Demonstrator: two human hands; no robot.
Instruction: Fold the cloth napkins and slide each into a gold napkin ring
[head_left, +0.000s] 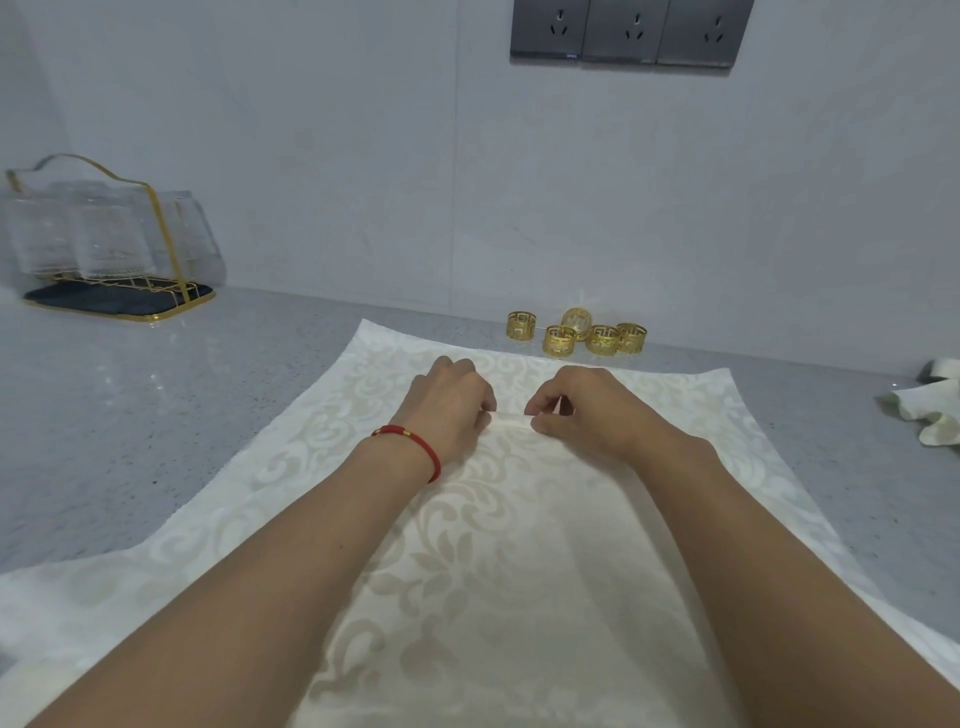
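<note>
Both hands pinching a small ridge mid-napkin: my left hand (451, 405), my right hand (582, 410). Napkin (498, 519) spread flat on bench (156, 415); gold rings (576, 332) just beyond it.

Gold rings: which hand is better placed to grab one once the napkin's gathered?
Right, probably. The gold rings sit beyond and right of the right hand; the left hand would cross over. Both pinch the napkin now.

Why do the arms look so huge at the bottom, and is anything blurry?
In the head view, the wide lens stretches whatever is close, so the forearms balloon near the bottom edge; the left hand, right hand and gold rings look fairly sharp; the light is soft, with faint shadows.
</note>
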